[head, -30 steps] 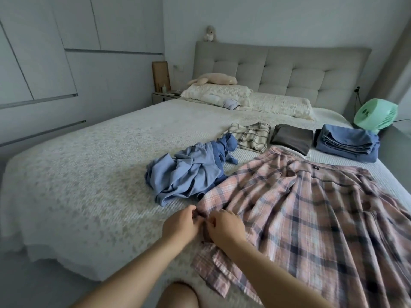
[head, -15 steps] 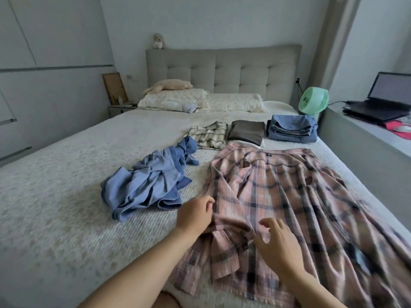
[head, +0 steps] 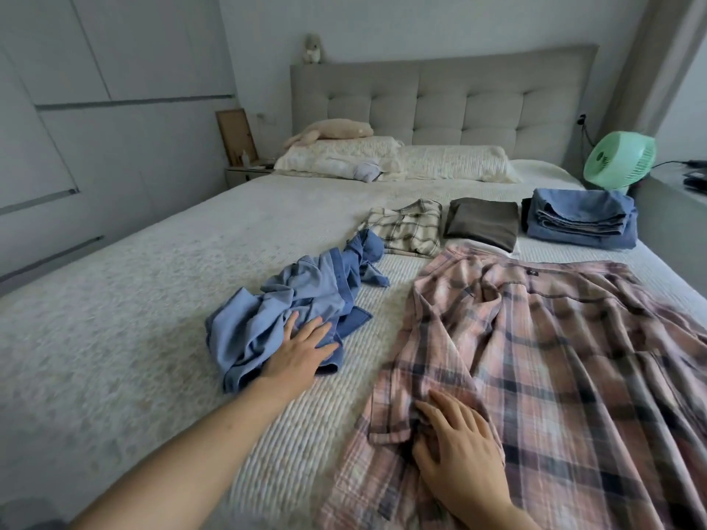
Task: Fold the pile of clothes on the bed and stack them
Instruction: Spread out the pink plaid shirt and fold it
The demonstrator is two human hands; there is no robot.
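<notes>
Three folded piles, the cream plaid shirt (head: pixel 407 227), brown top (head: pixel 483 223) and blue jeans (head: pixel 581 218), sit near the pillows. The pink plaid shirt (head: pixel 554 361) lies spread under the flat right hand (head: pixel 457 459). The flat left hand (head: pixel 300 355) rests on the crumpled blue shirt (head: pixel 290 315). Two left.

Lots of bare bed (head: pixel 160 300) on the left; blue shirt (head: pixel 290 319) and pink shirt (head: pixel 554 369) in the way.

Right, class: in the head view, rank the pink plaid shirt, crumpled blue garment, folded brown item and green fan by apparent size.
1. pink plaid shirt
2. crumpled blue garment
3. folded brown item and green fan: look alike, and depth differs, so unranked.
</notes>
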